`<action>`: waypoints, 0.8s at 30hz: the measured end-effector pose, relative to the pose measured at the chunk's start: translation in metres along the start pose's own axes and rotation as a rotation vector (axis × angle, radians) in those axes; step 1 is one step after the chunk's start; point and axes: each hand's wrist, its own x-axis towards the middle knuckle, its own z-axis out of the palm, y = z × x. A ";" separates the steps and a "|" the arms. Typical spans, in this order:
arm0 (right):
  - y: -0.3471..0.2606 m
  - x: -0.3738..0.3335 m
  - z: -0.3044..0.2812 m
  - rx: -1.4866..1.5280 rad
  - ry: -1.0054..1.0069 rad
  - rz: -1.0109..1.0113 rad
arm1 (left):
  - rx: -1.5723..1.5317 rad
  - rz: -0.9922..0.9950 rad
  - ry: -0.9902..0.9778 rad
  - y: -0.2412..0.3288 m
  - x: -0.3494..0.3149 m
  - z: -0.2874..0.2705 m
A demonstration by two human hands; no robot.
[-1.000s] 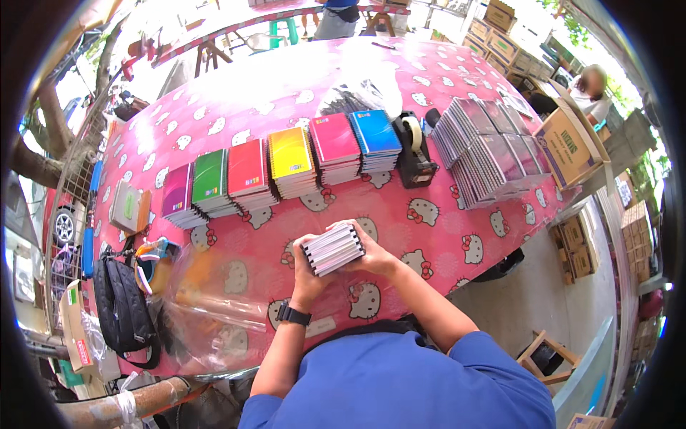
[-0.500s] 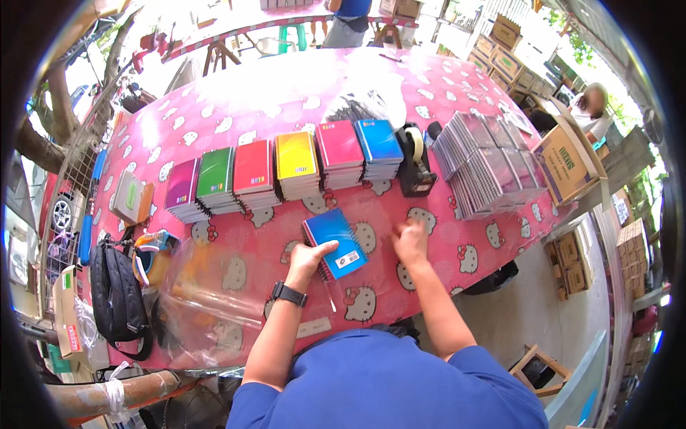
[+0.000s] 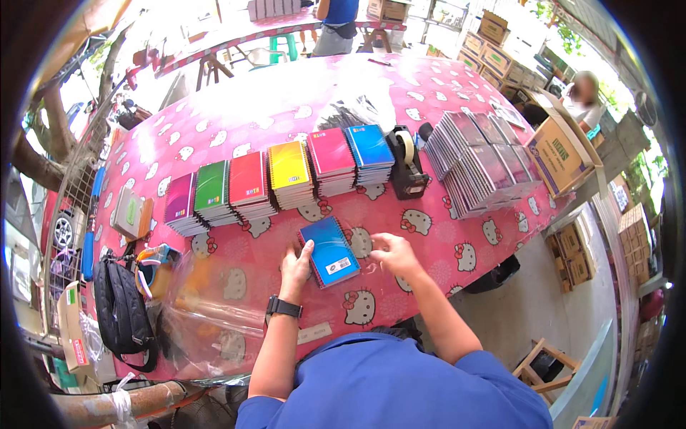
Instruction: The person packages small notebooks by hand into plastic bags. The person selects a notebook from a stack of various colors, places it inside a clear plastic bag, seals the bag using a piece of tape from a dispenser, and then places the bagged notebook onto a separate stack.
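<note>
A small stack of spiral notebooks, with a blue cover [image 3: 329,249] and a white label on top, lies tilted on the pink table just in front of me. My left hand [image 3: 295,272] grips its left edge, thumb over the cover and fingers beneath. Just off its right side is my right hand [image 3: 394,254], fingers loosely bent and apart, with nothing visible in them. Clear plastic film [image 3: 286,236] lies around and under the notebooks. Farther back stands a row of notebook stacks: purple [image 3: 181,196], green [image 3: 212,187], red [image 3: 248,179], yellow [image 3: 289,167], pink [image 3: 331,153] and blue [image 3: 369,146].
Right of the row stands a black tape dispenser [image 3: 409,168], then a block of plastic-wrapped notebooks [image 3: 482,168]. A cardboard box [image 3: 561,157] is at the right edge, near another person [image 3: 582,100]. A black bag [image 3: 123,307] and large clear plastic sheets [image 3: 214,314] lie left.
My right hand has come left and nearer the blue notebooks. The notebooks have turned and shifted slightly left, and my left thumb has slid back toward their edge.
</note>
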 end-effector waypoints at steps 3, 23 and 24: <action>-0.042 -0.017 0.047 -0.957 -0.043 -0.310 | -0.381 -0.016 -0.004 0.024 -0.015 0.021; -0.017 0.120 0.062 -0.232 0.269 -0.312 | -0.300 0.091 -0.085 -0.009 -0.007 0.045; -0.015 0.122 0.060 -0.192 0.333 -0.374 | -0.297 0.084 -0.079 -0.011 -0.006 0.047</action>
